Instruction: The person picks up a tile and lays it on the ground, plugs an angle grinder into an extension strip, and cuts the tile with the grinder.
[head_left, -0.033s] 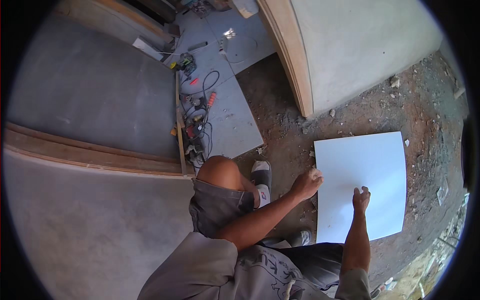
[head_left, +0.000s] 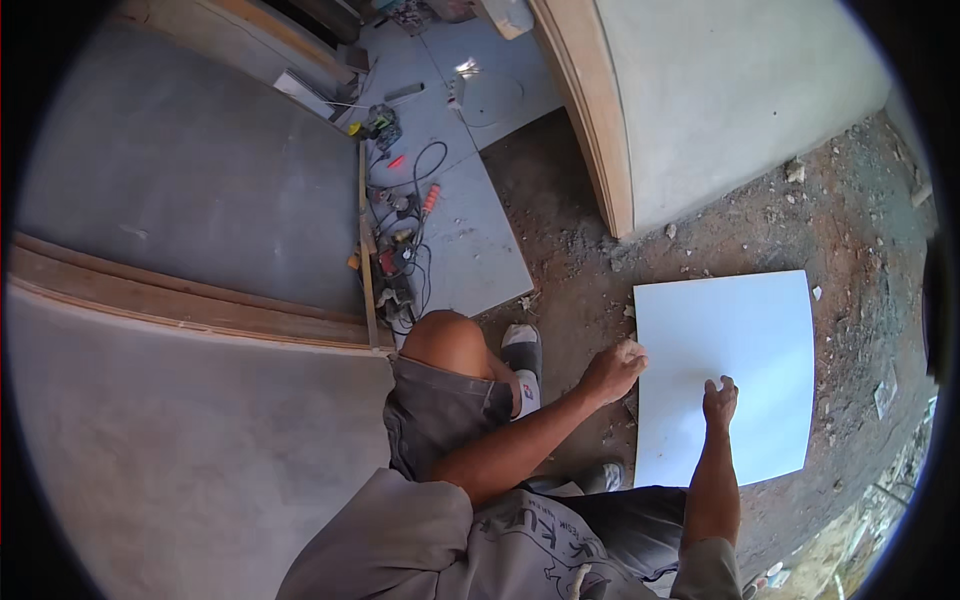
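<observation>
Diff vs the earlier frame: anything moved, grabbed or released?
Nothing visibly grabbed or released. The view shifted slightly, so the doorway and floor sit a touch further right and lower in frame. Unchanged: left hand by the left edge of the white panel, right hand over its surface, and the orange handle lying among the cords.

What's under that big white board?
Brown ground with little bits of rubble shows beside the white board. The board covers whatever is right underneath, so that part can't be seen here.
</observation>
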